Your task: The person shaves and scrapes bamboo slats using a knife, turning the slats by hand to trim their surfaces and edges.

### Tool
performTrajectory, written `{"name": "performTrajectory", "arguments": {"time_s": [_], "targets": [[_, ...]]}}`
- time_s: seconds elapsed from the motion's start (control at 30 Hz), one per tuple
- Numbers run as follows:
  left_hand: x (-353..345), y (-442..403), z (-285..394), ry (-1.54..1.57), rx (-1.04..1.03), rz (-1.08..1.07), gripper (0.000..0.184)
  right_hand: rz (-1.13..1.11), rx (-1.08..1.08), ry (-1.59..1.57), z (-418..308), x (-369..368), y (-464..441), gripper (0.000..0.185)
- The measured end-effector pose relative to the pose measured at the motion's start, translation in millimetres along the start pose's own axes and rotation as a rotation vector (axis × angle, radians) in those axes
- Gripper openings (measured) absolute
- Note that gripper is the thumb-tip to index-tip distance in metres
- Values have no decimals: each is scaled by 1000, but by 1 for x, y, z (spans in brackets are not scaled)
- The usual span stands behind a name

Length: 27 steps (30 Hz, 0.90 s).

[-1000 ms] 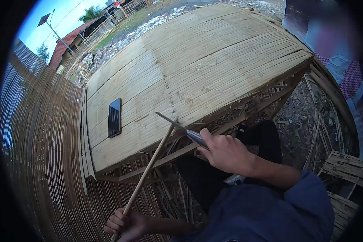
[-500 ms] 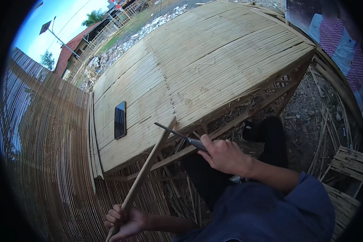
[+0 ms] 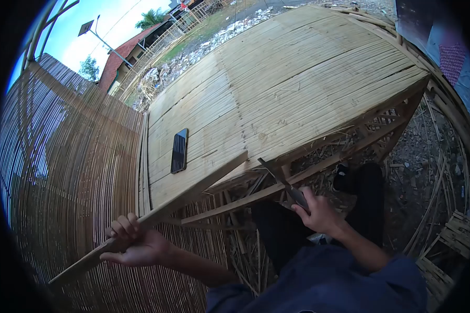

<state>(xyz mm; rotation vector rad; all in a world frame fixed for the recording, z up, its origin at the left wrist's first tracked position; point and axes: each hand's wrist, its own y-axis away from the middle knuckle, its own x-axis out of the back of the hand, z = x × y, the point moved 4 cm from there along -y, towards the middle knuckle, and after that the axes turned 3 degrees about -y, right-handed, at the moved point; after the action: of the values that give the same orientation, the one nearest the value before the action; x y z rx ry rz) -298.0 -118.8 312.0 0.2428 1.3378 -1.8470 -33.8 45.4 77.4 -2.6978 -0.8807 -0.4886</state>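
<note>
My left hand (image 3: 140, 244) is wrapped around a long, flat bamboo strip (image 3: 196, 189) that slants up to the right. The strip's upper end lies over the front edge of the slatted bamboo table (image 3: 303, 78); whether it rests on it I cannot tell. In my right hand (image 3: 322, 213) is a knife (image 3: 280, 178) with a dark handle, its fingers closed on the grip. The blade points up and left, its tip just right of the strip's end, with a small gap between them.
A black phone (image 3: 179, 151) lies on the left part of the table. A woven bamboo screen (image 3: 83, 156) stands along the left side. Bamboo scraps (image 3: 433, 172) litter the ground at right, near a small slatted bamboo piece (image 3: 457, 232). My legs are below the table edge.
My left hand has moved up and the strip has tilted flatter. The knife has come off the strip and swung right and down with my right hand. The view has shifted slightly.
</note>
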Motion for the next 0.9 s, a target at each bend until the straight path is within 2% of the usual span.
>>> {"name": "performTrajectory", "arguments": {"time_s": [0.03,0.1,0.23,0.27,0.37,0.43,0.5,0.53,0.63,0.67,0.77,0.8,0.9], "targets": [[-3,-18,-9,116,80,-107,56,21,4,-44,9,-3,10,42],[-37,-44,-29,108,163,-154,49,9,-29,-58,19,-3,22,42],[-98,-80,-87,-158,215,-229,37,-33,-133,-58,42,-6,46,40],[-107,-84,-101,-196,245,-314,35,21,-32,-55,50,-8,51,39],[-129,-66,-128,-354,321,-395,31,-30,-230,-72,56,-2,68,40],[-122,-48,-145,-286,414,-378,26,-47,-290,-81,69,1,77,42],[-119,-24,-154,-292,390,-391,21,-48,-304,-91,88,4,86,45],[-115,-14,-160,-297,370,-402,20,-50,-301,-90,95,5,90,54],[-107,21,-172,-357,322,-373,16,148,-125,33,115,9,100,57],[-105,32,-176,-359,311,-423,15,113,-238,16,122,11,102,56],[-93,59,-189,-446,345,-500,16,71,-287,61,141,17,100,55],[-90,66,-195,-440,378,-492,15,142,-193,20,136,24,96,52],[-85,79,-214,-429,360,-506,16,143,-286,-24,132,33,93,47]]}}
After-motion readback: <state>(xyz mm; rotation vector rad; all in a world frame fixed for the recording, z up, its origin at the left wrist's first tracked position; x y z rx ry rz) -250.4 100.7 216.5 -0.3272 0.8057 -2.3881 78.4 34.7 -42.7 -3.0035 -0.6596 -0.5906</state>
